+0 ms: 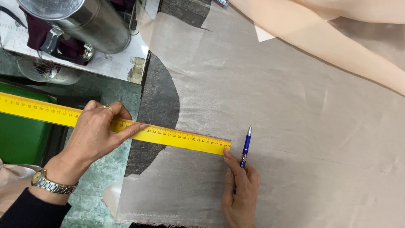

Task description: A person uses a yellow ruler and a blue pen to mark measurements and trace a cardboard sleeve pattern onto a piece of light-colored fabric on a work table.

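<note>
A greenish mottled stone floor [110,90] shows down the left of the frame, running from the middle left to the lower left edge. In the upper left corner stands a white worktop [113,63] with a chipped edge, bearing a shiny steel cylindrical vessel [90,21] over dark maroon cloth [33,25], and just below it a clear glass bowl [46,71]. A green box-like thing [19,135] sits at the middle left edge, and the light is even and soft, with faint shadows.

A steel flask [84,21] lies near peach cloth [337,38].
</note>
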